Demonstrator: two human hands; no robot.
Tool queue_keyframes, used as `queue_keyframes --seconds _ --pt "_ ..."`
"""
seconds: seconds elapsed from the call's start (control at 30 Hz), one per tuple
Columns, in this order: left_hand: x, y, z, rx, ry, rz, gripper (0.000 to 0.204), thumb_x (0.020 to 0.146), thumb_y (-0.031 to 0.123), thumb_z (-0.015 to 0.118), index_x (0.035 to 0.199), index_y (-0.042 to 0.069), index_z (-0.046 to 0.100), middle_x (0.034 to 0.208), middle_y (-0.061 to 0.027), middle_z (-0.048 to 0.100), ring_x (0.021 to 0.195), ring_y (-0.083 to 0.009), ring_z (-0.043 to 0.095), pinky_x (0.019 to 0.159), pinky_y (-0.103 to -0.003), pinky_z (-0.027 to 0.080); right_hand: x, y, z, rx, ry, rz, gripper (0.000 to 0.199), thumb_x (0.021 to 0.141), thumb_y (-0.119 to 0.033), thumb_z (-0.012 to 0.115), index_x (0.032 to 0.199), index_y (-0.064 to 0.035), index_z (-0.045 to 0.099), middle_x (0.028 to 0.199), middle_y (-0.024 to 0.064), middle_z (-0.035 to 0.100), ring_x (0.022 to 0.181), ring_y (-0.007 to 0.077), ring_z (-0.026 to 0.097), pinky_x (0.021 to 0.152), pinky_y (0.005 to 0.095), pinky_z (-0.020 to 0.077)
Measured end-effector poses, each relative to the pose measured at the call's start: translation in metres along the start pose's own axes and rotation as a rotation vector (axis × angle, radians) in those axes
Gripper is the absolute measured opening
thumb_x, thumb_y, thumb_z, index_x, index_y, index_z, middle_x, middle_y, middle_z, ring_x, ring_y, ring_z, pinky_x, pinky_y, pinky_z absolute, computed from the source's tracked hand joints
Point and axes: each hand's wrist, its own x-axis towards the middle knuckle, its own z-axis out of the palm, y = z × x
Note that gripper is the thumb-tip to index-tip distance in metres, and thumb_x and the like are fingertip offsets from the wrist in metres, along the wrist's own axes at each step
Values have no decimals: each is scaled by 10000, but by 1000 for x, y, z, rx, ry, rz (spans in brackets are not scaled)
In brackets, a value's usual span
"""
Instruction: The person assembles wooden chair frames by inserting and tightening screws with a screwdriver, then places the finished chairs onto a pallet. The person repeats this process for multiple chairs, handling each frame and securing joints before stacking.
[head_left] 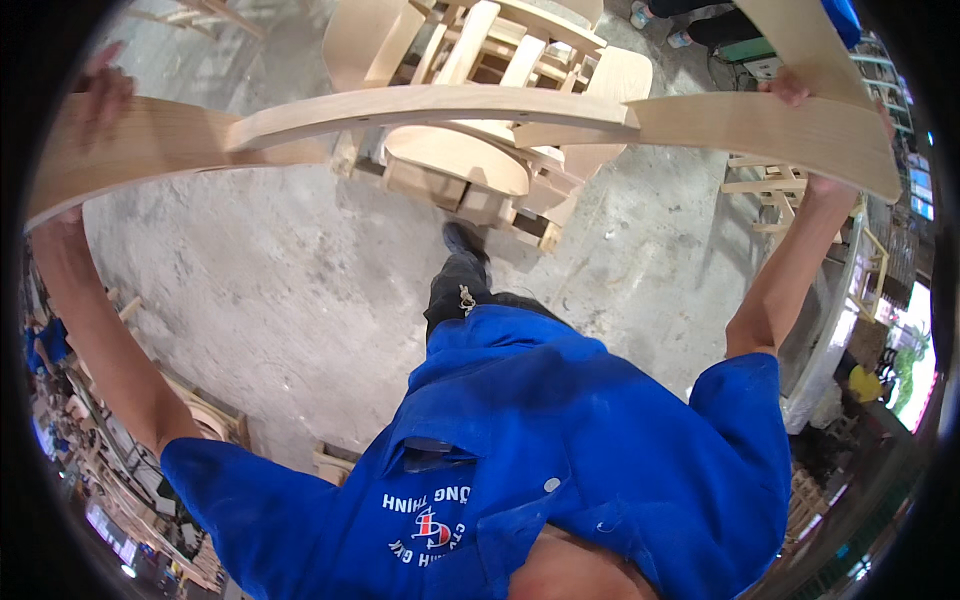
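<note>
A pale wooden chair part (430, 104), with a curved crosspiece between two broad flat pieces, is held up across the far side of the view. My left hand (106, 98) grips the left broad piece (170, 135), its slightly blurred fingers over the far edge and its wrist below the near edge. At the right broad piece (720, 118), my right hand (787, 88) curls its fingertips over the upper edge. The board hides most of both palms. Another wide wooden piece (815, 45) rises behind my right hand.
Beyond the held part stands a stack of pale wooden chairs (455, 160) on a pallet-like base (547, 236). My foot (462, 238) is close to it on the concrete floor (290, 290). More wooden frames (765, 180) stand at right. Another person's legs (700, 25) show at the far right.
</note>
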Motion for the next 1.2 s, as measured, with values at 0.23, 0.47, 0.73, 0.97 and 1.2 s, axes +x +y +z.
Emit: queue_keyframes --seconds 0.23,0.47,0.73,0.97,1.2 --pt "10 7 35 118 -81 -43 677 780 415 578 1251 -51 443 821 -24 528 800 -145 500 761 -262 436 -73 57 29 31 236 -244 678 758 -568 450 1109 11 475 847 98 432 809 213 412 805 362 371" --pt "35 -92 16 131 -103 81 799 621 404 690 1232 -53 454 863 -21 531 830 -136 499 768 -267 428 -89 118 58 -183 464 -156 524 711 -319 547 1095 38 520 945 130 551 891 217 526 838 341 430" --pt "148 -274 -4 -100 -260 47 845 484 356 738 1184 -30 464 917 -32 506 845 -127 488 764 -260 395 -41 252 -22 -438 942 -31 342 637 -86 546 956 28 587 879 97 613 815 196 593 802 325 469" --pt "224 -392 -22 19 -241 -83 579 560 210 711 1081 29 536 986 -36 559 912 -138 517 811 -291 429 22 351 -82 -528 982 -144 437 710 -86 628 1121 48 568 1034 95 635 967 168 585 892 317 438" --pt "248 -476 13 169 -126 -251 446 848 270 529 1205 5 496 1127 -62 556 1046 -145 513 896 -297 416 33 453 -121 -528 1023 71 419 857 -102 567 1255 9 502 1182 83 578 1080 148 525 960 283 384"
